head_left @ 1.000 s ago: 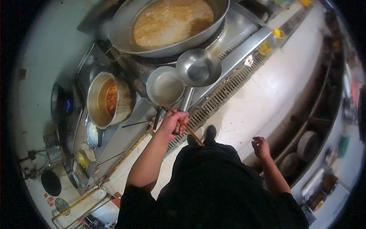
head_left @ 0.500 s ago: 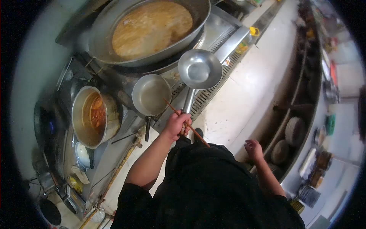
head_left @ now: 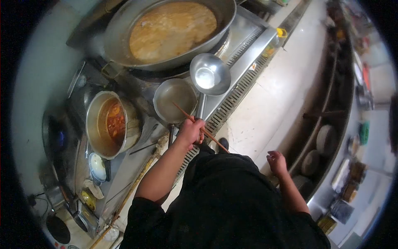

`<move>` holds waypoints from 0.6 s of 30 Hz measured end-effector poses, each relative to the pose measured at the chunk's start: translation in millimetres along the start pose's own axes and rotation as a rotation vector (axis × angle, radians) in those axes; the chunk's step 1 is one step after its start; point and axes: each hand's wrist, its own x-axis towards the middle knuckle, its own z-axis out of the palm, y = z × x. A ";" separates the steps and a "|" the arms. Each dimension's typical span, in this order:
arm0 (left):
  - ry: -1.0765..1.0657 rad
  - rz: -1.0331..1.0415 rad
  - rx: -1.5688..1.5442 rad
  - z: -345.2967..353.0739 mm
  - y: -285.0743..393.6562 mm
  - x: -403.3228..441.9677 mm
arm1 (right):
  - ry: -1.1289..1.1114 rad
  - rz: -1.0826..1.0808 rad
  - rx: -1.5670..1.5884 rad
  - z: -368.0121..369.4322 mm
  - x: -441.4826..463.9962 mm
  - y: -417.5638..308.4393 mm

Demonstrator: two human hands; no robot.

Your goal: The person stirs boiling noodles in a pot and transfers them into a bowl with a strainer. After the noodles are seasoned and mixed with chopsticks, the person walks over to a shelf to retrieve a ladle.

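Observation:
My left hand (head_left: 192, 132) is closed around the handle of a large steel ladle (head_left: 210, 74), whose shiny bowl is held out over the stove's front edge. Thin brown chopsticks (head_left: 214, 141) are gripped in the same hand and slant across it; whether one or two, I cannot tell. Just left of the ladle, a small saucepan (head_left: 175, 101) with a dark handle sits on the stove. My right hand (head_left: 277, 162) hangs beside my body with loosely bent fingers, away from any object and holding nothing.
A wide wok (head_left: 227, 31) of brown liquid stands at the back. A deep pot (head_left: 134, 131) with red-brown food is at the left, near a blue burner flame (head_left: 61, 137). Plates (head_left: 326, 139) are stacked on low shelves to the right, beyond the pale floor (head_left: 253, 106).
The stove, wok and pots have shifted slightly right in view. The ladle has moved a little left and tilts differently, still held. My right hand is nearly unchanged.

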 end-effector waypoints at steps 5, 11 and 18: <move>0.203 0.053 0.091 -0.2 -1.3 -11.9 | -0.030 -0.025 0.026 6.3 6.0 -2.4; 0.257 0.067 0.135 -7.3 -25.0 3.0 | -0.046 -0.039 0.035 -0.6 12.3 5.3; 0.200 0.100 0.003 2.5 -39.2 6.2 | -0.015 -0.016 0.015 -12.0 6.9 16.1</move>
